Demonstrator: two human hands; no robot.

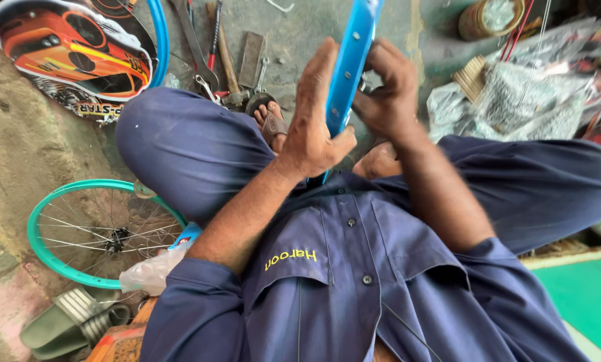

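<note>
At the far left of the frame I see a teal spoked bicycle wheel point(79, 231) lying flat on the floor, with grey-green sandals point(69, 325) below it in the lower left corner. In the upper left lies a printed panel with an orange car picture point(69, 50). Just right of that, at the top, hand tools point(223, 64) lie scattered on the concrete floor point(294, 30).

Near the centre, my left hand point(314, 127) rests flat against the near side of a bright blue bicycle rim point(349, 64), fingers stretched up along it and thumb hooked round the rim's edge, so the grip is pressed onto the rim. The rim stands on edge, rising from the lap to the top centre of the frame. My right hand point(387, 94) touches its far side, fingers curled; it seems to pinch something small at the rim, though blur hides it.

In the upper right sit plastic bags of spokes point(515, 100).
</note>
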